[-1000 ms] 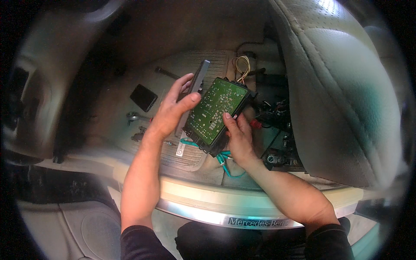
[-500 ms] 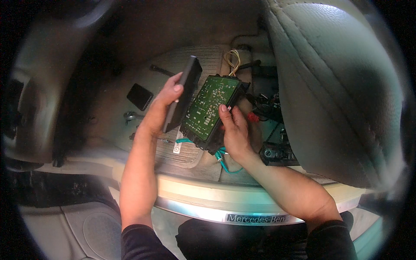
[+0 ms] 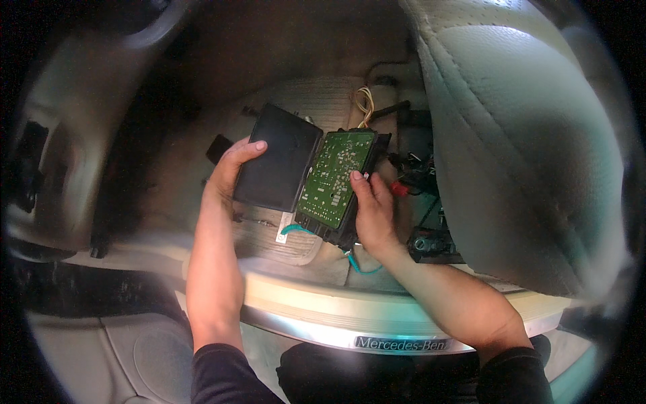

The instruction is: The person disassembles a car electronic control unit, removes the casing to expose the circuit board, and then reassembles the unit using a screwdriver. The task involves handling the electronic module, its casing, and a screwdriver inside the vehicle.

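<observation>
My left hand [image 3: 232, 165] grips a flat black cover [image 3: 279, 158] by its left side, thumb on its upper face. Just right of it, my right hand [image 3: 374, 212] holds a black electronic module by its right edge. The module's green circuit board [image 3: 336, 175] faces up, dotted with solder points and small parts. The cover's right edge lies close beside the board; whether they touch I cannot tell. Pale yellow wires [image 3: 364, 104] rise at the module's far end. Teal wires [image 3: 363, 266] hang below its near end. The fingers under both pieces are hidden.
A light leather seat [image 3: 518, 148] fills the right side. Beside it lie black parts and a red connector [image 3: 400, 188]. A ribbed mat [image 3: 296, 249] covers the floor underneath. The metal door sill [image 3: 296, 323] runs across the front, and a dark phone-like object [image 3: 219, 148] is partly hidden.
The black cover has turned from nearly edge-on to flat, showing its broad face. The module has shifted slightly right and nearer, still in my right hand.
</observation>
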The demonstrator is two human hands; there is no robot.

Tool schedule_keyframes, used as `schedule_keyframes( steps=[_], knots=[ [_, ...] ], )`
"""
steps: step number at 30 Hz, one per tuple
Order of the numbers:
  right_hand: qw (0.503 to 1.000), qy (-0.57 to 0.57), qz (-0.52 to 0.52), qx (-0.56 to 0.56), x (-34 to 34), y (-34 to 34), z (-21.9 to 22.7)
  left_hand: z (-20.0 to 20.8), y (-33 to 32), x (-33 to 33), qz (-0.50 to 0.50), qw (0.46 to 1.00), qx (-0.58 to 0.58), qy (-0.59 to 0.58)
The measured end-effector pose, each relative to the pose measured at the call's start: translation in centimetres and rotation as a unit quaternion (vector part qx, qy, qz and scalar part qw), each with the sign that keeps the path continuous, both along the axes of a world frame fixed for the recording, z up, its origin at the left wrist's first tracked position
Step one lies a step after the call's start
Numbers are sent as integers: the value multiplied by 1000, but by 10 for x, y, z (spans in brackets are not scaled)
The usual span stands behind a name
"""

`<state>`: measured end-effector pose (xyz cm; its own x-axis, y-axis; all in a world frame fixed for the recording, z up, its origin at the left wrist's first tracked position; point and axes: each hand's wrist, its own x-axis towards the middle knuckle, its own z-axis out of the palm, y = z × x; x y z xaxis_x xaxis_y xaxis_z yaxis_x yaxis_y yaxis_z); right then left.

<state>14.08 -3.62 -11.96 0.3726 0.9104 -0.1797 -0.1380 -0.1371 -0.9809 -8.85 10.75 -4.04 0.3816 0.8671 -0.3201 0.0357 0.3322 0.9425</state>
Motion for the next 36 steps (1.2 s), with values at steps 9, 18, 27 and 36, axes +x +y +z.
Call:
schedule_keyframes(
  steps=[9, 18, 27, 36],
  knots=[
    [997, -49, -57, 27, -1, 3, -4, 16, 5, -11, 175, 889, 346, 245],
    [996, 0, -87, 21, -2, 3, -11, -10, -18, 46, 66, 900, 425, 72],
    [949, -298, 8, 98, 11, -10, -24, 28, -32, 24, -277, 901, 241, 232],
    [999, -4, 2, 48, 1, 2, 19, 14, -64, 78, -189, 906, 236, 296]
  ],
)
